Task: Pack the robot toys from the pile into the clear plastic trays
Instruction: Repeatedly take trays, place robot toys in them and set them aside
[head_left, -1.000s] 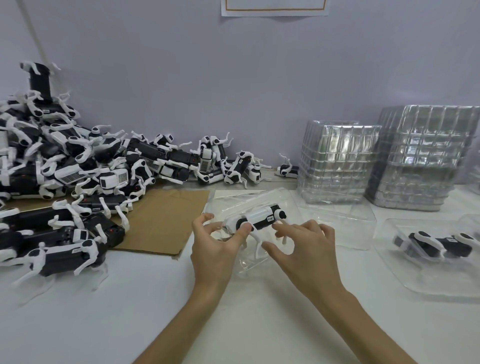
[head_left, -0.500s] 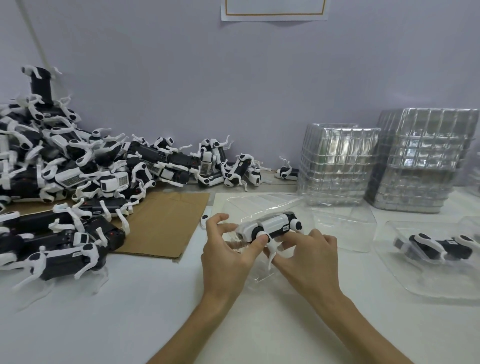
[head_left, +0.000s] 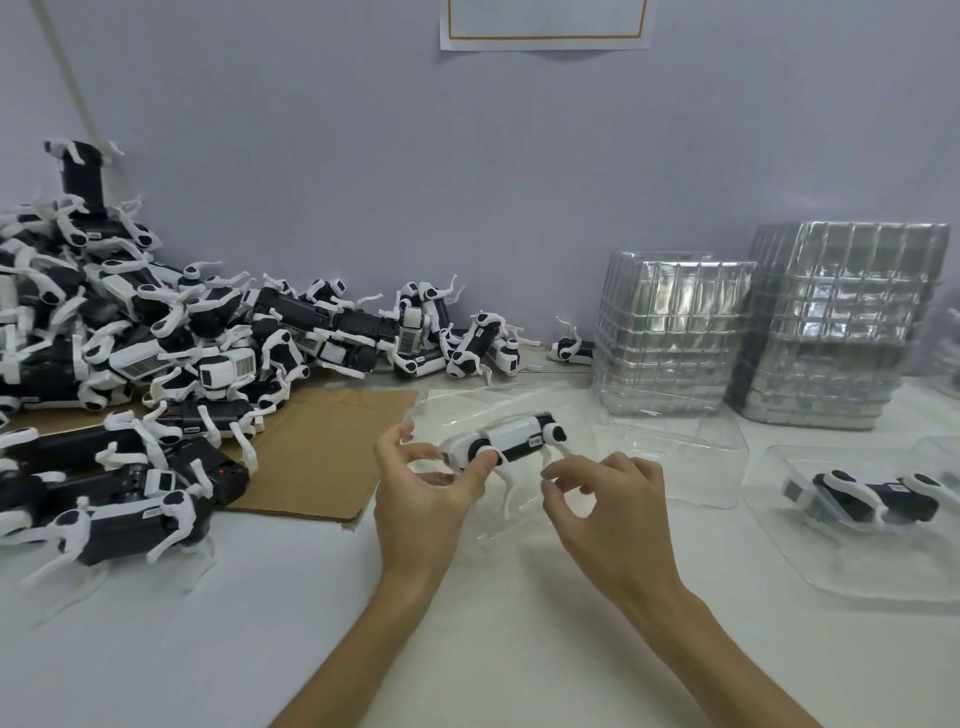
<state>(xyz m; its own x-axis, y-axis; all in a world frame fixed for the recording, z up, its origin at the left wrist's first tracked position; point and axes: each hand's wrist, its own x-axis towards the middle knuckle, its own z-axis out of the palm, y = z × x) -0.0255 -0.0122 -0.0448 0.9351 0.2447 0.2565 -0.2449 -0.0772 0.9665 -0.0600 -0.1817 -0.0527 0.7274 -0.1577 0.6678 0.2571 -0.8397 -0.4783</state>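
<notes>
White table (head_left: 156, 649), lilac wall (head_left: 363, 156). Left hand (head_left: 421, 499) grips robot toy (head_left: 511, 441) over the near clear tray (head_left: 452, 410); right hand (head_left: 608, 499) has slipped off its body, fingers curled by rear leg (head_left: 560, 435), grip unclear. Probably leg-folding before seating.

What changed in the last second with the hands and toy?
The right hand, fingers spread flat over the legs of the robot toy a second ago, has curled them in by its rear leg; a pinch is unclear. The left hand still grips the toy's front, thumb on the joint. Toy stays in the clear tray; pile, tray stacks, packed toy unchanged.
</notes>
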